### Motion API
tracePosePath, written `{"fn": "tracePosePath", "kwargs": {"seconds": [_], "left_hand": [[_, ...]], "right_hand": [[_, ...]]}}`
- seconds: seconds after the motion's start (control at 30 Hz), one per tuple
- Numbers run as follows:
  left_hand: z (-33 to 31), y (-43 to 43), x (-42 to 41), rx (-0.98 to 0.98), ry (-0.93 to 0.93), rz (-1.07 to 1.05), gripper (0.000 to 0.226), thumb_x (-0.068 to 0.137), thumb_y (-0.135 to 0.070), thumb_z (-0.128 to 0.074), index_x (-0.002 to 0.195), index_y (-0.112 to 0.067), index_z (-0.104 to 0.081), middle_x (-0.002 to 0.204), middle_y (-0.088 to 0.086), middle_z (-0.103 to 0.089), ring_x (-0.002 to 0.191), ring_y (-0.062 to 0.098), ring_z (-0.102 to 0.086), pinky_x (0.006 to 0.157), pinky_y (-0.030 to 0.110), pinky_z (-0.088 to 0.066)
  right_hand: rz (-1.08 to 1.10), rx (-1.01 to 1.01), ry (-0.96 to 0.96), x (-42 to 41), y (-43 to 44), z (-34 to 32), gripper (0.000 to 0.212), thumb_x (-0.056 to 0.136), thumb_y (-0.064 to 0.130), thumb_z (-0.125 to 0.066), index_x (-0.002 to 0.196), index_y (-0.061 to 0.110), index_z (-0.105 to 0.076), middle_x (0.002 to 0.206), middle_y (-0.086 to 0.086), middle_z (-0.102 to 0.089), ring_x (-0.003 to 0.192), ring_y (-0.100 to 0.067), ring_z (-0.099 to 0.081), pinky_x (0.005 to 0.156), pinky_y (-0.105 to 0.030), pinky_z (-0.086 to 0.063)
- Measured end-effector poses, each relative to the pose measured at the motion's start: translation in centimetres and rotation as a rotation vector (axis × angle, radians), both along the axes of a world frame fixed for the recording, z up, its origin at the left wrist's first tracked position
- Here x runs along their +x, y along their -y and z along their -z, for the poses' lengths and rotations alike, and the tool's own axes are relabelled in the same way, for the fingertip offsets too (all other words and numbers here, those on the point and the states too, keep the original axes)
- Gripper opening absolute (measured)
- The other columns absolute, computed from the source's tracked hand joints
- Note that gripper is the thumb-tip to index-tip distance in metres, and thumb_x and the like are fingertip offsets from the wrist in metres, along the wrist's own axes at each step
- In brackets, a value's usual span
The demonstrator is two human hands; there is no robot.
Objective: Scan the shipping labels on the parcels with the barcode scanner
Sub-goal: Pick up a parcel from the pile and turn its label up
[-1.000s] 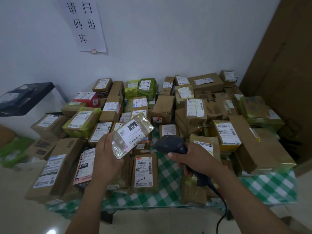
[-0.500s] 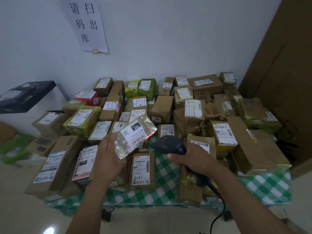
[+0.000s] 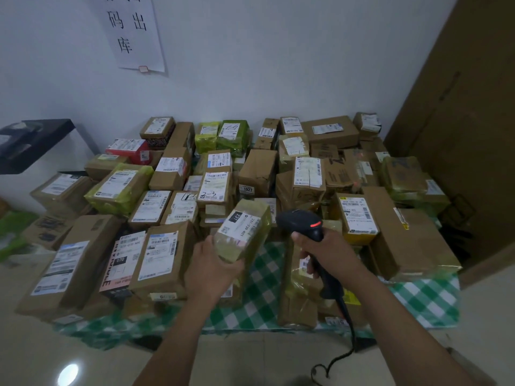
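My left hand grips a small tape-wrapped parcel from below, holding it tilted above the table with its white shipping label marked 231 facing up. My right hand holds the black barcode scanner by its handle. The scanner's head sits just right of the parcel, and a red light glows on top of it. Its coiled cable hangs down toward the floor.
Several labelled cardboard and green-wrapped parcels crowd a table covered by a green checked cloth. A paper sign hangs on the white wall. A black shelf stands at the left and a brown door at the right.
The left hand has lowered the parcel and carried it right, closer to the scanner. A red light now shows on the scanner's top. The camera has tipped downward.
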State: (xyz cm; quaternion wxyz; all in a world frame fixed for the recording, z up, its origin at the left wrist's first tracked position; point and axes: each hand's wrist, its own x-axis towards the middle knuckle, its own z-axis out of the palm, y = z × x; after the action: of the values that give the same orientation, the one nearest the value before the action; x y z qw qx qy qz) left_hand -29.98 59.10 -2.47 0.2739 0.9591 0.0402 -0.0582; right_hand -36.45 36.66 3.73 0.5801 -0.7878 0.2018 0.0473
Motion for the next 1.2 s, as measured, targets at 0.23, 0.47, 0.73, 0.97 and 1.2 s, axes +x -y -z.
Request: {"fn": "tracePosePath", "kwargs": {"seconds": [0.23,0.47,0.73,0.97,1.2], "left_hand": [[4.9,4.1,-2.5,-0.044,-0.127,-0.018,0.096,0.072,-0.062,-0.072,0.145,-0.016,-0.031,0.133,0.007,-0.046,0.118,0.026,-0.051,0.091,0.040,-0.047],[7.5,8.0,-2.7,-0.066,-0.078,-0.004,0.095,0.073,-0.060,-0.075,0.146,-0.021,-0.027,0.132,0.013,-0.040,0.119,0.029,-0.046,0.091,0.038,-0.046],[10.6,7.5,-2.0,0.032,-0.187,0.192,0.074,0.083,-0.059,-0.066,0.141,-0.022,-0.037,0.131,0.011,-0.042,0.115,0.024,-0.045,0.093,0.030,-0.043],[5.8,10.4,-0.9,-0.335,-0.128,0.284,0.053,0.096,-0.053,-0.051,0.137,-0.019,-0.052,0.135,-0.001,-0.054,0.119,0.015,-0.054,0.102,0.035,-0.047],[5.3,11.8,-1.6,-0.650,-0.526,0.373,0.060,0.090,-0.056,-0.059,0.143,-0.034,-0.041,0.140,-0.005,-0.056,0.126,0.017,-0.055,0.106,0.043,-0.047]], "right_hand": [[0.229,0.062,-0.044,-0.1,2.2,3.5,0.028,0.088,0.037,-0.069,0.085,0.010,-0.062,0.068,-0.011,-0.068,0.045,-0.020,-0.061,0.048,-0.030,-0.051],[0.215,-0.062,-0.140,-1.3,3.5,6.2,0.037,0.086,0.047,-0.067,0.082,0.011,-0.070,0.054,-0.007,-0.068,0.049,-0.020,-0.064,0.053,-0.031,-0.051],[0.279,-0.040,-0.152,-1.2,4.8,7.1,0.030,0.087,0.036,-0.070,0.084,0.007,-0.065,0.043,0.001,-0.060,0.033,-0.007,-0.052,0.036,-0.018,-0.040],[0.465,-0.092,-0.110,-0.2,5.8,7.9,0.038,0.083,0.045,-0.072,0.081,0.008,-0.065,0.062,-0.015,-0.069,0.051,-0.024,-0.066,0.052,-0.031,-0.056],[0.415,0.050,-0.139,0.3,5.5,7.2,0.036,0.085,0.047,-0.069,0.084,0.011,-0.067,0.066,-0.016,-0.071,0.054,-0.026,-0.067,0.067,-0.043,-0.059]]}}
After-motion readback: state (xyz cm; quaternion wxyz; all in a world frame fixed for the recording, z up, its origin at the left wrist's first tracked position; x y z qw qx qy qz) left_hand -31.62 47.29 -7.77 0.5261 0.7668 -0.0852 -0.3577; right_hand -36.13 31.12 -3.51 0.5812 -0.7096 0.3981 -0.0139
